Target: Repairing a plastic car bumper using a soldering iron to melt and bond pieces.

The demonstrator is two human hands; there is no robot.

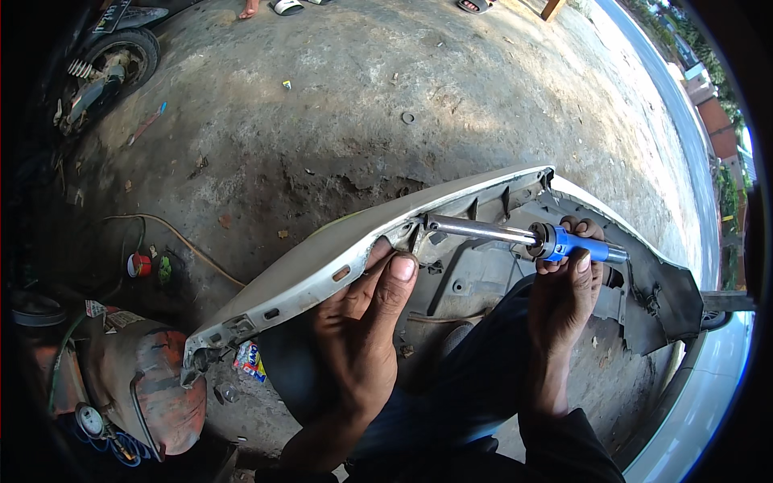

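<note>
A whitish car bumper [338, 233] lies across my lap, its grey inner side with ribs and slots turned toward me. My left hand [358, 330] is closed on its near edge, thumb on the inner side and fingers partly hidden behind the rim. In my right hand [568, 290] is what looks like a soldering iron [483, 229], with a blue handle, a dark collar and a long shiny metal barrel. Its barrel points left, and its end is at a bracket of the bumper just above my left thumb. Whether it touches there I cannot tell.
A rusty air tank [149, 386] with a gauge [90, 420] stands at lower left, near a red tape roll [138, 265] and a hose [181, 241]. A motorcycle wheel [129, 63] is at upper left. A light-blue car [700, 410] stands at right. Another person's foot [250, 10] shows at the top.
</note>
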